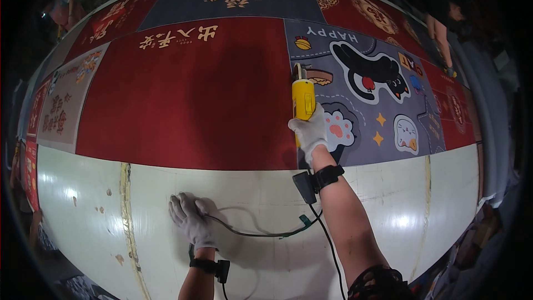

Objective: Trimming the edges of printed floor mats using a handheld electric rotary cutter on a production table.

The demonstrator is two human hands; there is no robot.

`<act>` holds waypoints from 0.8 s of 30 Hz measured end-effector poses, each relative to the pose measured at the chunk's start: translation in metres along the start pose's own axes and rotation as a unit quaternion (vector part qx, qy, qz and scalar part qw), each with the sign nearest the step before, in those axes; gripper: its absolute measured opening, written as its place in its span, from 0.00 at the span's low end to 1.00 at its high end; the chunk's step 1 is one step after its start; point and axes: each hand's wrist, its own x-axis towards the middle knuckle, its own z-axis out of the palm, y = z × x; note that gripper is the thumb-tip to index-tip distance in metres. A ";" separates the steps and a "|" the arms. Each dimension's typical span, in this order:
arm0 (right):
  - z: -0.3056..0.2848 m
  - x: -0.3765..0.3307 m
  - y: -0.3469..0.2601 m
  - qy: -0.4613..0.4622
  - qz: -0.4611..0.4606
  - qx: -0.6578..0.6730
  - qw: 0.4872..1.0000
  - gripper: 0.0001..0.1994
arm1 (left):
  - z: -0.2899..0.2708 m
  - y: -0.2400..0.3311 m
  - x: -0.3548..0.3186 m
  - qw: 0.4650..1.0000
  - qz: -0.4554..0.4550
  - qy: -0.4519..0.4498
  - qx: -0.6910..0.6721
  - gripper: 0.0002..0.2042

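My right hand, in a pale work glove, is wrapped round a yellow handheld electric cutter with a metal head. The tool lies along the seam between a wide red mat and a grey mat with cartoon cats. Lower down, my gloved left hand rests on the white table, fingers stretched out. A dark power cord meets it beside the thumb; whether the palm presses on the cord is hidden. From there the cord curves toward my right forearm.
Farther off lie a dark grey mat and more red patterned mats. Strips of yellowed tape cross the table. People stand beyond the far right and far left edges. Dark straps with small boxes sit on both my wrists, trailing wires.
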 end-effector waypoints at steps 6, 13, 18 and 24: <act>0.010 0.039 -0.003 -0.004 0.023 -0.005 1.000 0.31 | -0.008 0.002 -0.002 1.000 -0.011 -0.010 0.005 0.25; 0.023 0.092 -0.004 0.015 0.015 -0.019 1.000 0.32 | -0.014 0.005 0.000 0.999 -0.025 -0.028 -0.009 0.28; 0.029 0.132 0.001 0.014 -0.011 -0.030 0.999 0.35 | -0.009 0.002 0.001 0.999 -0.008 -0.027 -0.018 0.34; 0.036 0.166 -0.001 0.013 -0.039 0.002 0.999 0.34 | -0.002 -0.007 -0.003 1.000 0.007 -0.018 0.001 0.32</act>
